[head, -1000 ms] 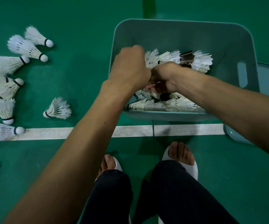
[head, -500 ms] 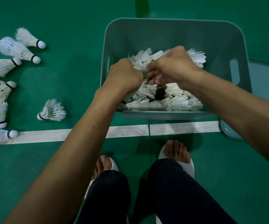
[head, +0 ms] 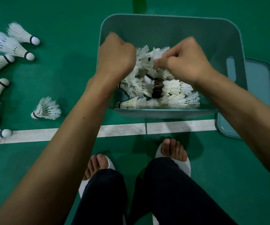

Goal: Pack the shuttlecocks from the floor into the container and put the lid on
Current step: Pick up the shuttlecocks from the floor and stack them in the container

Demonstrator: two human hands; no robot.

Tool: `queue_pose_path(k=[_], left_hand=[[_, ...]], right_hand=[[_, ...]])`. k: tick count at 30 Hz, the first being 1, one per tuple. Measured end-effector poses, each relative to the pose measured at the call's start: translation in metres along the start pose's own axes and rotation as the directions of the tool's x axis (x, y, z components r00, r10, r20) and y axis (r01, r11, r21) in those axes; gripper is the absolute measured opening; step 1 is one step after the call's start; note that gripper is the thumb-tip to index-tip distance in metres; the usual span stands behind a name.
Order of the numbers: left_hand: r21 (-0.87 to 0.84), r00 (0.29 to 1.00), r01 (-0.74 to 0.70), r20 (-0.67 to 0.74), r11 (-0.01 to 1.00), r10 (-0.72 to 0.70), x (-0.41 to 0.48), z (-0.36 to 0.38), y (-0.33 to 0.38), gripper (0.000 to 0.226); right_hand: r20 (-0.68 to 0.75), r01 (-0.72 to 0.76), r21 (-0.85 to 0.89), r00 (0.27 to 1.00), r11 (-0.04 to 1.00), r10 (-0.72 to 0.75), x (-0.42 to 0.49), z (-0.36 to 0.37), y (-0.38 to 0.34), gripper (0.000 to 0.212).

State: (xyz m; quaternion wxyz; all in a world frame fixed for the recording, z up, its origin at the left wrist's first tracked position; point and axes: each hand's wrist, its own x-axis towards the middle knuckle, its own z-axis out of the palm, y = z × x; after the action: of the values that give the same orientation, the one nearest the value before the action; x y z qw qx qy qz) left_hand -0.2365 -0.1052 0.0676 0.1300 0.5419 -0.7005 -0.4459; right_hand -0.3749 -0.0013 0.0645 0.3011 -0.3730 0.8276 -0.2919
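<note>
A teal plastic container (head: 168,25) stands on the green floor ahead of my feet, with a pile of white shuttlecocks (head: 160,93) inside. Both my hands are down in it over the pile. My left hand (head: 116,57) is curled shut at the left wall; what it holds is hidden. My right hand (head: 184,62) pinches white feathers of a shuttlecock at the top of the pile. The teal lid (head: 257,88) lies flat on the floor to the right, partly under the container. Several loose shuttlecocks (head: 12,46) lie on the floor at the left, one (head: 47,109) nearer the container.
A white court line (head: 123,129) runs across the floor just in front of the container. My two feet in white slippers (head: 173,153) stand below the line, with my dark trouser legs under them in the frame.
My hands have drawn apart inside the container: the left went to the left wall, the right stayed over the pile. The view shifted slightly.
</note>
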Motion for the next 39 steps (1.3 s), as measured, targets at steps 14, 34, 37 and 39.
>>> queue_pose_path(k=[14, 34, 37, 39], left_hand=[[0.562, 0.965, -0.138, 0.262, 0.815, -0.018, -0.007, 0.012, -0.019, 0.023], [0.456, 0.972, -0.221, 0.169, 0.862, 0.16, -0.004, 0.018, -0.023, 0.031], [0.513, 0.959, -0.261, 0.234, 0.818, 0.159, -0.004, 0.026, -0.028, 0.04], [0.536, 0.956, -0.274, 0.244, 0.799, 0.164, -0.002, 0.027, -0.032, 0.043]], right_hand=[[-0.012, -0.485, 0.368, 0.85, 0.793, 0.526, 0.021, 0.065, -0.012, 0.02], [0.52, -0.73, 0.385, 0.677, 0.564, 0.521, 0.033, 0.046, 0.006, 0.02], [0.485, -0.701, 0.409, 0.71, 0.585, 0.511, 0.036, 0.054, -0.002, 0.013], [0.453, -0.669, 0.448, 0.742, 0.593, 0.494, 0.039, 0.059, -0.006, 0.016]])
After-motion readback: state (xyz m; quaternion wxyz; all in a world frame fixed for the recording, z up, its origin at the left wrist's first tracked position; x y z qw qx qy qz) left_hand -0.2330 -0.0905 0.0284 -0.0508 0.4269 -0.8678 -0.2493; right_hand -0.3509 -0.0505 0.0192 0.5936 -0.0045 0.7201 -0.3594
